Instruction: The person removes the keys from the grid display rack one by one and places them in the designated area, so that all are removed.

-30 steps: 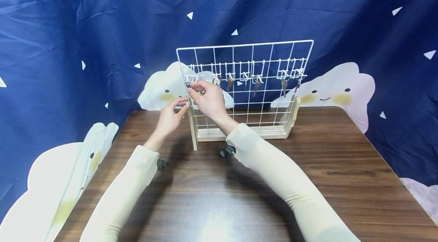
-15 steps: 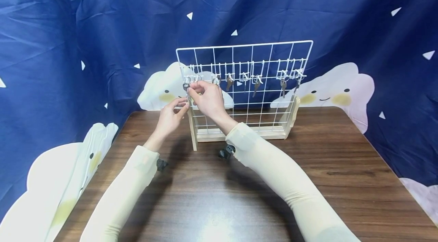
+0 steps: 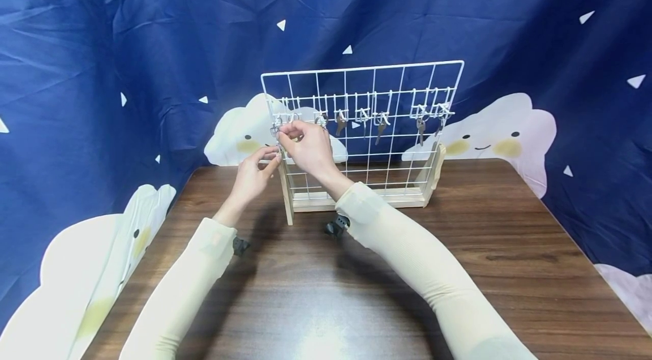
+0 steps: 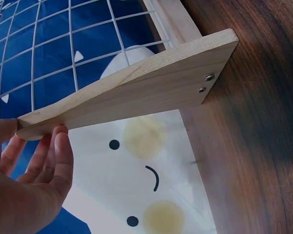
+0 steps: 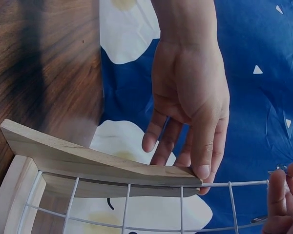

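Observation:
A white wire grid rack (image 3: 374,68) stands on the table between wooden side pieces. My left hand (image 3: 253,173) pinches the upper end of the left wooden side piece (image 4: 136,85), thumb on one face and fingers on the other. At the grid's left edge, my right hand (image 3: 312,148) pinches a small metal key (image 3: 274,131) by a ring near the leftmost hook. Its fingers hide part of the key and the hook. In the right wrist view only the right fingertips (image 5: 278,195) show, with bits of metal beside them.
Several keys hang from white hooks along the grid, among them a brown key (image 3: 381,132) and one farther right (image 3: 421,132). The rack's wooden base bar (image 3: 402,197) rests on the brown wooden table (image 3: 489,269). A blue curtain (image 3: 204,20) hangs behind.
The key at my right fingertips has turned and looks lighter than before. My right fingers have shifted very slightly left. The left hand keeps its hold on the side piece.

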The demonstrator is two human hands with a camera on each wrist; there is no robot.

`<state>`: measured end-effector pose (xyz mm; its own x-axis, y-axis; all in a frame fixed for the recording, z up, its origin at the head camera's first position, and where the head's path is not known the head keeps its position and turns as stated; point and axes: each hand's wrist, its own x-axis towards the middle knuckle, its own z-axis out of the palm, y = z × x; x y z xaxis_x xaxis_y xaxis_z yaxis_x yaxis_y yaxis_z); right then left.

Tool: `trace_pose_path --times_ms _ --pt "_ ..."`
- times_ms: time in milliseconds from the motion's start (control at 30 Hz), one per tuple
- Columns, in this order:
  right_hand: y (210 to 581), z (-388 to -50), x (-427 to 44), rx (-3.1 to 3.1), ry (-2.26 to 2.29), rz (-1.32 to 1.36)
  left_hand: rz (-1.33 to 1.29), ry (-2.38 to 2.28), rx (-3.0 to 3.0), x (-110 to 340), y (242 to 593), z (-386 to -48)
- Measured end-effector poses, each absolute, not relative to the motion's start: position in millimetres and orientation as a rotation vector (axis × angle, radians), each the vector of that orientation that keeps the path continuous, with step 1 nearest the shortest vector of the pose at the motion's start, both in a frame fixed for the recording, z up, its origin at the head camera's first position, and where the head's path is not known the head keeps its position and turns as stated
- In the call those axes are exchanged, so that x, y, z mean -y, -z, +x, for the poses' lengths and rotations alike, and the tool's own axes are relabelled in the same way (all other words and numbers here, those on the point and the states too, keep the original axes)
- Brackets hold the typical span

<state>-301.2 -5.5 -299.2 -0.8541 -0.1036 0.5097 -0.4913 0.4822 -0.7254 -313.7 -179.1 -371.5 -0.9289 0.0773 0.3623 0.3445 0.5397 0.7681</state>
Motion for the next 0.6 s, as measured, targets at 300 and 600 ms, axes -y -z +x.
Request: trace_pose_path --times_ms 300,600 --pt "299.3 -299.6 4.5 2.319 -1.334 0.516 -0.360 1.346 2.486 180.0 372.3 -314.8" --pt "299.4 -294.8 3.3 2.301 -1.363 0.523 -0.355 1.344 2.495 180.3 372.4 -314.8"
